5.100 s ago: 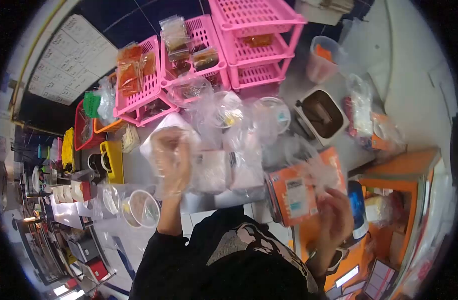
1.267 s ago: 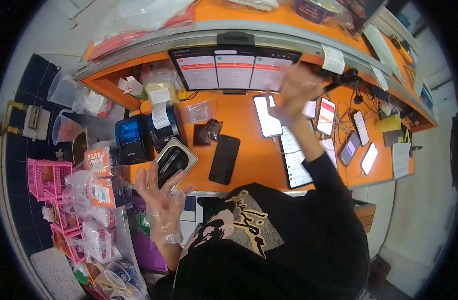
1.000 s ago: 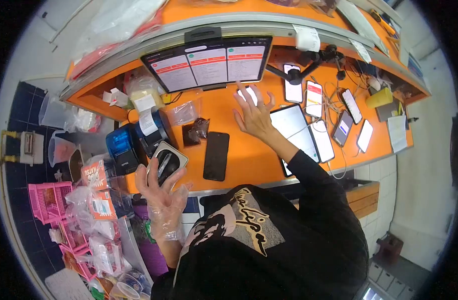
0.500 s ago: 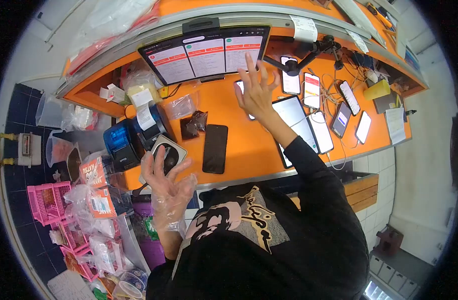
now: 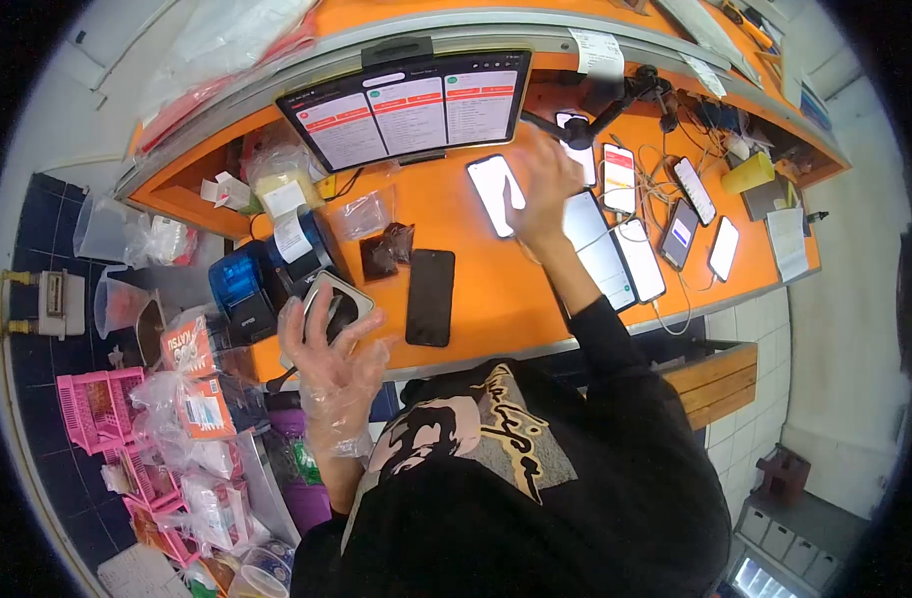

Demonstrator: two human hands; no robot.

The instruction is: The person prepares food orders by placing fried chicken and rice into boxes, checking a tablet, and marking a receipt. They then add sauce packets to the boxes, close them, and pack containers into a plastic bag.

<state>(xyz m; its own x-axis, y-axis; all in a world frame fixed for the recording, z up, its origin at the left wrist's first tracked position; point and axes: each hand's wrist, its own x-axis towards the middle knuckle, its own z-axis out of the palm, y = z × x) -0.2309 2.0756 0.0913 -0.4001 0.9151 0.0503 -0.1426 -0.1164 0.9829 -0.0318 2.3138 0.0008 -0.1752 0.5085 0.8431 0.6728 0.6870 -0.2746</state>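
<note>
My left hand (image 5: 334,369), in a clear plastic glove, hovers at the desk's left front edge with fingers apart and nothing held. Beneath its fingers lies a silver-rimmed black device (image 5: 348,307), partly hidden. A blue-and-black label printer (image 5: 245,289) stands beside it, with paper curling out of a second machine (image 5: 294,239). My right hand (image 5: 543,194) is smeared by motion above the desk, between a lit phone (image 5: 493,194) and a large tablet (image 5: 597,249). Its fingers are too blurred to read. A dark-screened phone (image 5: 431,297) lies between my hands.
An upright tablet (image 5: 411,105) shows three order columns at the back. Several lit phones and tangled cables (image 5: 655,189) cover the right side, near a yellow cup (image 5: 749,173) and a black clamp arm (image 5: 625,105). Pink baskets (image 5: 99,407) and bagged packages (image 5: 209,404) stand at left.
My right hand has pulled back from the upright tablet's screen and moved slightly right, uncovering the lit phone below. My left hand has barely moved.
</note>
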